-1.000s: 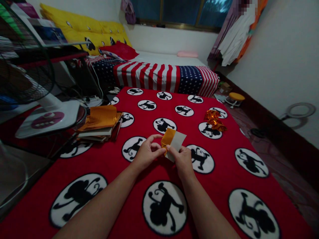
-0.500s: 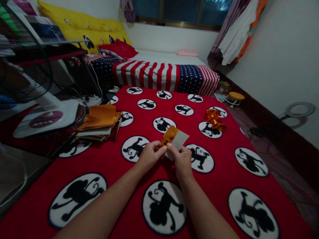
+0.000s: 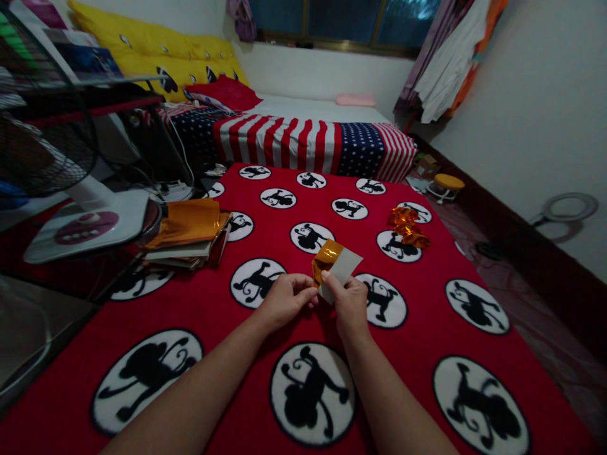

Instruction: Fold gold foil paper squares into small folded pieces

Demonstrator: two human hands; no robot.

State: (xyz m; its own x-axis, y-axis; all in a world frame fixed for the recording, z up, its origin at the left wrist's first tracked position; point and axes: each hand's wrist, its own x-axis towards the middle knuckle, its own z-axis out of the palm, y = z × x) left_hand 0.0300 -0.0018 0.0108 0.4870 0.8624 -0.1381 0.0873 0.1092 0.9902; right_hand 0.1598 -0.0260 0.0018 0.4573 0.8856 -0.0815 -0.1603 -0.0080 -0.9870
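Observation:
A small piece of foil paper [image 3: 342,270], part shiny gold and part plain pale grey, is held above the red blanket. My right hand [image 3: 351,308] pinches its lower right part, the thumb lying across the front. At the lower left corner of the paper is my left hand [image 3: 286,299], thumb and fingers closed together against the gold edge. The underside of the paper and the fingers behind it are hidden. Left of both hands lies a stack of gold and pale paper sheets [image 3: 187,224].
The red blanket [image 3: 227,354] carries white circles with black monkeys. Crumpled gold foil [image 3: 408,226] lies on it at the right. A white fan base [image 3: 90,221] stands at the left. Beyond are a bed [image 3: 303,142] with a flag-patterned cover and a yellow stool [image 3: 448,183].
The left fingertips have slid down from the gold part to the paper's lower left corner. The gold face now bends and shines more. My right hand keeps its pinch.

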